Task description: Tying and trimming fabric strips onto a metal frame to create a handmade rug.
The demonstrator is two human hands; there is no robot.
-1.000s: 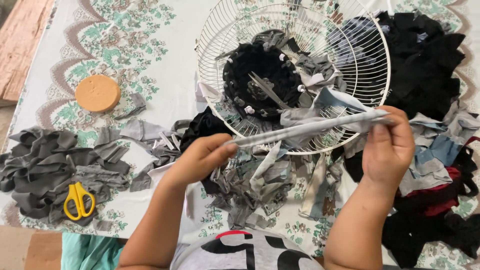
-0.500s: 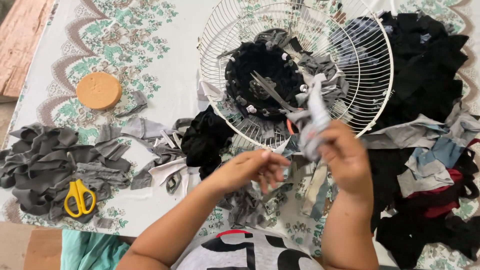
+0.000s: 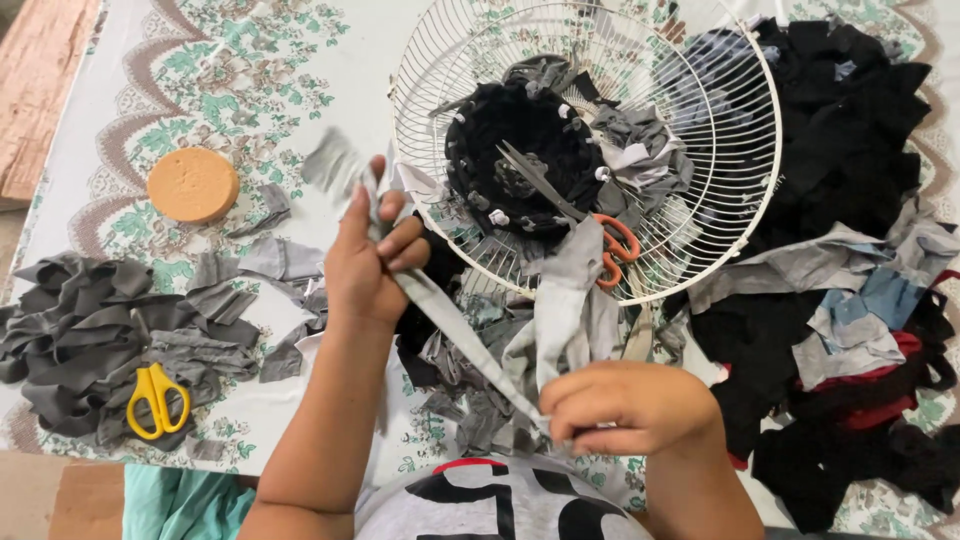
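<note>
A wire fan guard (image 3: 700,230) sits at upper centre of the frame, with scissors (image 3: 600,235) lying in it. Left of it rests a round disc (image 3: 193,184). A fabric pile (image 3: 80,330) at lower left has another pair of scissors (image 3: 153,398) on it. Clothes (image 3: 850,150) are heaped at right.

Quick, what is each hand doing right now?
Left hand: closed, holding one end of the grey cloth strip.
Right hand: closed, pinching the strip's other end.

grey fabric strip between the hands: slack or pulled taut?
Taut. The grey fabric strip runs in a straight diagonal line from the left hand down to the right hand, with no sag.
</note>
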